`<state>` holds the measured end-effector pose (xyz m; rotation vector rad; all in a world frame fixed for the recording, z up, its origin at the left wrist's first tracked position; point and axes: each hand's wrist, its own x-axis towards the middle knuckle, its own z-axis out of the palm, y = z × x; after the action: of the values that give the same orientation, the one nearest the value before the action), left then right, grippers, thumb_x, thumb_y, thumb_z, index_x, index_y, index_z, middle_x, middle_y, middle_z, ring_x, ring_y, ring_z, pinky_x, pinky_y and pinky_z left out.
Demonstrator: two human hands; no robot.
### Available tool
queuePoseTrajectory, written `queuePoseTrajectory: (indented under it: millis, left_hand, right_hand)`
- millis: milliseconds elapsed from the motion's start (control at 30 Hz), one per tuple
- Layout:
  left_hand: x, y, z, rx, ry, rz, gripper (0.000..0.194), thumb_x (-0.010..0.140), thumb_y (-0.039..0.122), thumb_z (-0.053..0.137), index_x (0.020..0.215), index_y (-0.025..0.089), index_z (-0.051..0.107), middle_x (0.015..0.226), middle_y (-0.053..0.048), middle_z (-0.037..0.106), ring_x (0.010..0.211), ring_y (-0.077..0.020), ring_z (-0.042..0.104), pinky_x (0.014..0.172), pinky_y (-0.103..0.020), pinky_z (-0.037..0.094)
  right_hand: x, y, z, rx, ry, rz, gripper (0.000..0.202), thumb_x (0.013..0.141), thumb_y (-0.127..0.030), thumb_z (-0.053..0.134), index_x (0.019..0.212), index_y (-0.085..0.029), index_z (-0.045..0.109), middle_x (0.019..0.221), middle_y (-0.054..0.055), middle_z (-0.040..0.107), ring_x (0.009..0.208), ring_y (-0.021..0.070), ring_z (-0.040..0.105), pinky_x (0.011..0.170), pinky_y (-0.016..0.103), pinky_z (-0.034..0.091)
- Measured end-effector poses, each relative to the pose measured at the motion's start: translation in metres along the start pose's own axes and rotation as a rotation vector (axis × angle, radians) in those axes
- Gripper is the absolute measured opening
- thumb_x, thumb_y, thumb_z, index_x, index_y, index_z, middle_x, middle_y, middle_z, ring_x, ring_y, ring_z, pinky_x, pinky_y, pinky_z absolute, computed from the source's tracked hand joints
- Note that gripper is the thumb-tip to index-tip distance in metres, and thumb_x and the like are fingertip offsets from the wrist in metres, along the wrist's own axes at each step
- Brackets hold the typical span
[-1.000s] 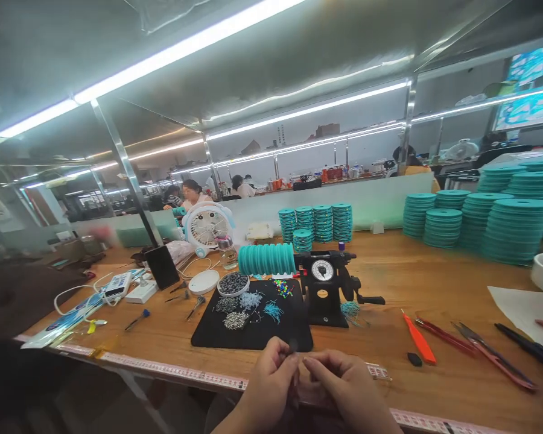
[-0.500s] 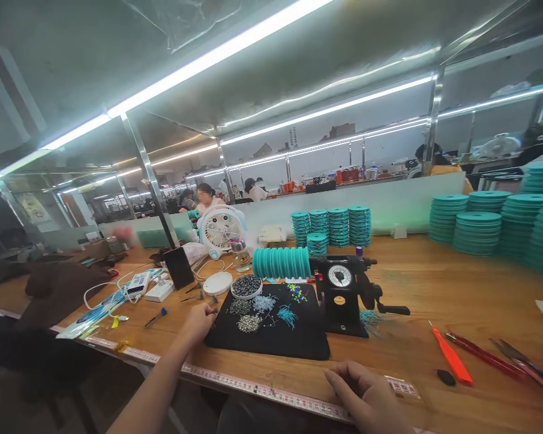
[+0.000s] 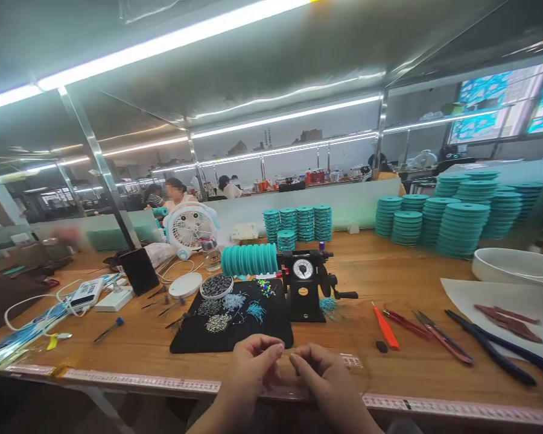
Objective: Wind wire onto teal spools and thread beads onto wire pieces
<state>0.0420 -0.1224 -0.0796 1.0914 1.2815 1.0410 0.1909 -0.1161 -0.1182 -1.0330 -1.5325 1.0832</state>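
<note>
My left hand (image 3: 253,366) and my right hand (image 3: 320,371) are close together over the table's front edge, thumbs and forefingers pinched. Whatever they pinch is too small to make out. Just beyond them lies a black mat (image 3: 190,342) bearing silvery beads (image 3: 218,323), pale translucent bits (image 3: 234,301), short blue strands (image 3: 255,311) and colourful beads (image 3: 266,288). A dish of dark beads (image 3: 216,285) sits at the mat's back left. Behind the mat stands a black hand-cranked winder (image 3: 293,295) with a dial, a row of teal spools (image 3: 248,259) on its shaft.
Right of my hands are an orange-handled tool (image 3: 386,328), scissors (image 3: 443,339), long dark-handled pliers (image 3: 493,349) and a white bowl (image 3: 516,265). Teal spool stacks (image 3: 462,232) stand behind. At left are a fan (image 3: 192,228), a white lid (image 3: 185,286) and a black panel (image 3: 139,270).
My left hand has left the mat's left edge and come right, beside my right hand. My right fingers have closed into a pinch. The view has turned to the right.
</note>
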Motion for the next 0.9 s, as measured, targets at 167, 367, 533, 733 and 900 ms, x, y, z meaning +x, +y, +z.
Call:
queuePoseTrajectory:
  millis: [167, 367, 533, 733, 900]
  left_hand:
    - [0.012, -0.012, 0.013, -0.338, -0.112, 0.054, 0.03, 0.069, 0.041, 0.07, 0.075, 0.017, 0.053, 0.064, 0.001, 0.059, 0.043, -0.0051, 0.042, 0.039, -0.017, 0.025]
    - [0.016, -0.009, -0.011, 0.072, 0.041, 0.383, 0.033, 0.075, 0.047, 0.062, 0.067, 0.019, 0.047, 0.047, 0.009, 0.035, 0.04, -0.0053, 0.028, 0.039, -0.017, 0.023]
    - [0.017, -0.002, -0.034, 0.121, 0.087, 0.345, 0.033, 0.077, 0.05, 0.057, 0.068, 0.02, 0.046, 0.046, 0.007, 0.041, 0.041, -0.0083, 0.036, 0.04, -0.019, 0.028]
    - [-0.007, -0.002, -0.047, 0.48, 0.169, 0.406, 0.025, 0.077, 0.044, 0.059, 0.071, 0.021, 0.066, 0.081, -0.005, 0.056, 0.064, -0.0163, 0.052, 0.056, -0.027, 0.042]
    - [-0.027, -0.015, -0.026, 0.592, 0.012, 0.576, 0.021, 0.079, 0.039, 0.059, 0.071, 0.026, 0.073, 0.065, -0.006, 0.054, 0.068, -0.0213, 0.053, 0.062, -0.03, 0.044]
  right_hand:
    - [-0.002, -0.004, 0.0, -0.042, -0.092, -0.064, 0.027, 0.087, -0.032, 0.044, 0.071, -0.017, 0.06, 0.07, 0.004, 0.066, 0.067, 0.0189, 0.059, 0.063, 0.026, 0.042]
    - [-0.002, 0.003, -0.003, -0.766, 0.047, -0.084, 0.017, 0.08, -0.006, 0.044, 0.078, -0.014, 0.058, 0.08, 0.01, 0.063, 0.078, 0.0247, 0.057, 0.069, 0.033, 0.041]
    - [0.0, 0.009, -0.012, -0.982, 0.082, -0.136, 0.024, 0.081, -0.002, 0.043, 0.077, -0.015, 0.062, 0.085, 0.011, 0.061, 0.085, 0.0268, 0.054, 0.075, 0.036, 0.041]
    - [0.0, -0.003, -0.034, -0.708, 0.144, -0.152, 0.028, 0.088, -0.011, 0.04, 0.085, -0.015, 0.068, 0.094, 0.013, 0.062, 0.093, 0.0274, 0.054, 0.08, 0.039, 0.042]
    - [-0.009, -0.023, 0.001, 0.041, -0.2, -0.149, 0.045, 0.073, -0.036, 0.066, 0.113, -0.017, 0.059, 0.112, 0.011, 0.062, 0.09, 0.0233, 0.06, 0.081, 0.034, 0.047]
